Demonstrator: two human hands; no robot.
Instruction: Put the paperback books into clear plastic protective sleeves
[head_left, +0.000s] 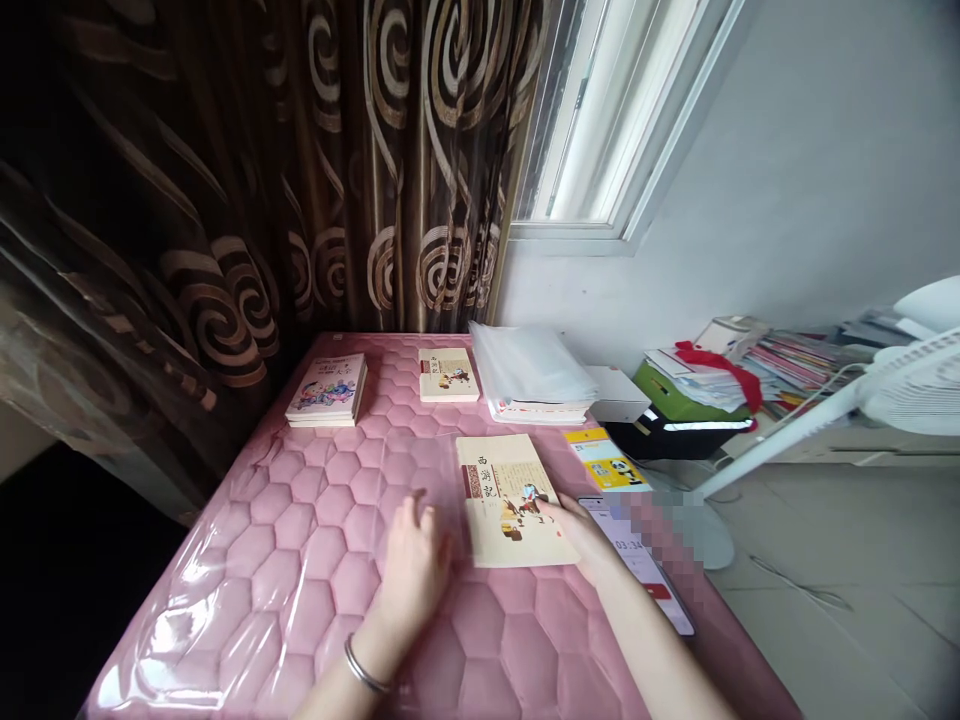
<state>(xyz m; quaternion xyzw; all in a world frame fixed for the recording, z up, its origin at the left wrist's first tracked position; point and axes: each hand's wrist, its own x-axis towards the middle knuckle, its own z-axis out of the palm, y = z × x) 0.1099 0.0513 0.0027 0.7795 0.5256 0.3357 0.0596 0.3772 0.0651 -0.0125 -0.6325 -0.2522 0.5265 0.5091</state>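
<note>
A cream book [517,500] with Chinese characters and small painted figures on its cover lies in front of me. My right hand [581,535] grips its right edge, thumb on top of the cover and the other fingers mostly hidden. From the book's left side a clear plastic book cover [409,465] spreads flat over the pink padded surface. My left hand [416,555], slightly blurred and with a silver bangle at the wrist, has its fingers curled closed at the lower part of that plastic, left of the book.
Farther back are a stack of books [324,390], a smaller cream book [448,376] and clear plastic sheets [529,365] on a paper pile. At right lie a yellow packet [607,462] and a phone [652,580] near the edge. A white fan [795,430] stands beyond.
</note>
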